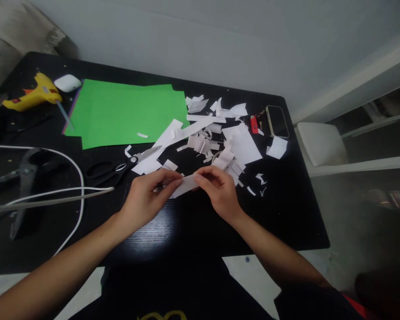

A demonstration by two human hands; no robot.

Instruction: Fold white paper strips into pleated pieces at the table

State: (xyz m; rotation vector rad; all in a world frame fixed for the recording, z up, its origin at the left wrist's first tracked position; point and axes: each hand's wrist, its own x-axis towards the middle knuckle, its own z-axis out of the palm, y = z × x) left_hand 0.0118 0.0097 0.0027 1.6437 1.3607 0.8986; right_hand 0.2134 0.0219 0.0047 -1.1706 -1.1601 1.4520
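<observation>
Both hands meet over the middle of the black table (193,222). My left hand (146,198) pinches the left end of a small white paper strip (186,184). My right hand (218,191) pinches its right end, fingers curled over it. The strip hangs just above the tabletop. Behind the hands lies a heap of white paper scraps (220,142) and cut strips. Black-handled scissors (120,166) lie to the left of my left hand, blades pointing right.
Green paper sheets (126,111) cover the back left. A yellow glue gun (33,93) and a white case (67,82) sit at the far left. A phone (277,121) and a red lighter (254,124) lie back right. White cables (70,191) and pliers (20,186) are at left. A white chair (322,143) stands right.
</observation>
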